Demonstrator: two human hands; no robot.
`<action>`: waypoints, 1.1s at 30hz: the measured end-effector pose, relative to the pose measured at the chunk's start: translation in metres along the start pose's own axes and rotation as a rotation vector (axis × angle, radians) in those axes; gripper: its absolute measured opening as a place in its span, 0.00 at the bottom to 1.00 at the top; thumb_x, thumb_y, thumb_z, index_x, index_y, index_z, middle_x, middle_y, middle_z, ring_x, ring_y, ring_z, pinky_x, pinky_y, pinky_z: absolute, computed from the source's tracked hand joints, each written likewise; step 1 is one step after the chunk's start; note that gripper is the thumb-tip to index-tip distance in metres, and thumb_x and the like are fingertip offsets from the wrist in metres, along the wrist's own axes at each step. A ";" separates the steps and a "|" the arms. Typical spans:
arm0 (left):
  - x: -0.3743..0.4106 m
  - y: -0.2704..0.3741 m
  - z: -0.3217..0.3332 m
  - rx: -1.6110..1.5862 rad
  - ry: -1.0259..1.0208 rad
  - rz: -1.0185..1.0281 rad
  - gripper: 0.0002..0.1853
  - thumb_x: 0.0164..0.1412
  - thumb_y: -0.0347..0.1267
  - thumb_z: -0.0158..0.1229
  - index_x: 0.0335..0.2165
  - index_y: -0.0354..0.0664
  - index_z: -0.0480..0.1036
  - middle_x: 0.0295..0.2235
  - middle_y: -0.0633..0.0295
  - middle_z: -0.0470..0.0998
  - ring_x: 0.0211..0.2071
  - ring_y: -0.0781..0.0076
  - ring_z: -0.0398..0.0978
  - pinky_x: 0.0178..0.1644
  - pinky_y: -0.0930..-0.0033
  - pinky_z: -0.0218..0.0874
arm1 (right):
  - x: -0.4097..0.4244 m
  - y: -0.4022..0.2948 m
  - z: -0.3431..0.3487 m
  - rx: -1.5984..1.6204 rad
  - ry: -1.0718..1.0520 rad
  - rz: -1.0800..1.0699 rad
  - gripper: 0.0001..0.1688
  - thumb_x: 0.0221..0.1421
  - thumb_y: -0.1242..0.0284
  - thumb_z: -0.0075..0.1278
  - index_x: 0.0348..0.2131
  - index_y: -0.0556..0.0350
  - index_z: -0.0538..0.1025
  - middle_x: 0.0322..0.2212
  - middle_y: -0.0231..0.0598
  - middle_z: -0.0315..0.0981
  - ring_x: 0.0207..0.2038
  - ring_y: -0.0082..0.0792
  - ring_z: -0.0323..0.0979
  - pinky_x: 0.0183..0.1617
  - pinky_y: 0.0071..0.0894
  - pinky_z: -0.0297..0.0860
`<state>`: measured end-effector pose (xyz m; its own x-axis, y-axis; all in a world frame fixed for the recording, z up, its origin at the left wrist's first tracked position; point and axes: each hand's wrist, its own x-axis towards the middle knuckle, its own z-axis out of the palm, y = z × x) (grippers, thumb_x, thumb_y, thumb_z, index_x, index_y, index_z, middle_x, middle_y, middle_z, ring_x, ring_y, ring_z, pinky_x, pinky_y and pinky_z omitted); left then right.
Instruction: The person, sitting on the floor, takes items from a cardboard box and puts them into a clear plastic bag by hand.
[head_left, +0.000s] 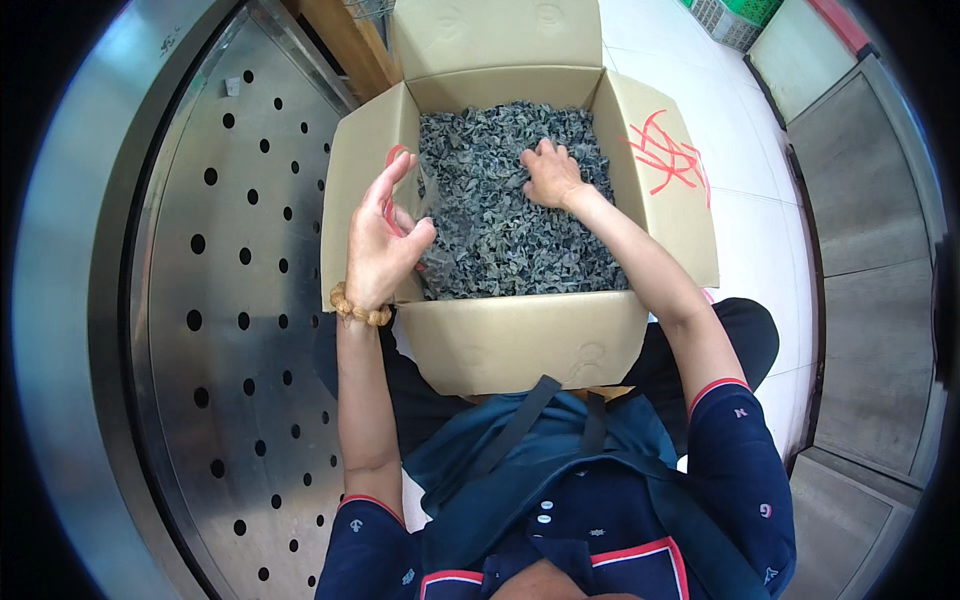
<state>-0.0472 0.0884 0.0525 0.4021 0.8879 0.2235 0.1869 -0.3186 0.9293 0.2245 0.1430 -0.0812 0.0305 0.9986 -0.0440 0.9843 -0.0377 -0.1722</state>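
A cardboard box (517, 341) stands before me with its flaps folded out. Inside lies a deep heap of small, dark, curled dried pieces (510, 240), which look like dried black fungus. My right hand (553, 172) rests on this heap with bent fingers; whether any pieces are in its grasp is hidden. At the box's left wall, my left hand (386, 232) is raised, its fingers straight and its thumb apart. A red strip (391, 217) runs by its palm and fingers. Clear plastic film (439, 262), perhaps a bag, hangs beside the thumb; the grip on it is unclear.
Loose red strips (667, 157) lie on the box's right flap. To the left is a perforated metal panel (266, 225) in a steel frame. Grey cabinet doors (874, 187) line the right side. A plastic crate (724, 26) stands on the white tiled floor (750, 225).
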 end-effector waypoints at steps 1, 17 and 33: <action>-0.001 0.000 -0.001 -0.011 -0.002 -0.006 0.39 0.46 0.15 0.53 0.60 0.32 0.56 0.61 0.54 0.60 0.21 0.91 0.60 0.23 0.86 0.61 | -0.001 -0.006 -0.003 -0.014 0.005 -0.016 0.25 0.44 0.68 0.57 0.45 0.47 0.73 0.49 0.47 0.60 0.52 0.51 0.61 0.53 0.49 0.63; -0.001 0.013 0.010 -0.024 -0.024 -0.028 0.39 0.46 0.14 0.54 0.59 0.33 0.57 0.60 0.54 0.61 0.20 0.93 0.61 0.25 0.87 0.59 | 0.072 0.023 0.004 0.142 -0.003 0.235 0.34 0.50 0.50 0.55 0.53 0.38 0.67 0.55 0.47 0.54 0.56 0.60 0.57 0.56 0.55 0.65; 0.020 0.028 0.005 0.225 -0.110 -0.042 0.40 0.47 0.20 0.55 0.61 0.33 0.54 0.15 0.70 0.65 0.12 0.83 0.65 0.17 0.80 0.62 | -0.034 0.019 -0.029 0.562 -0.080 -0.021 0.19 0.55 0.62 0.56 0.42 0.50 0.69 0.36 0.48 0.67 0.25 0.36 0.72 0.32 0.35 0.72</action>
<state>-0.0301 0.0954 0.0814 0.4826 0.8643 0.1416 0.3955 -0.3593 0.8453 0.2469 0.1098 -0.0542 -0.0230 0.9941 -0.1057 0.7405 -0.0541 -0.6698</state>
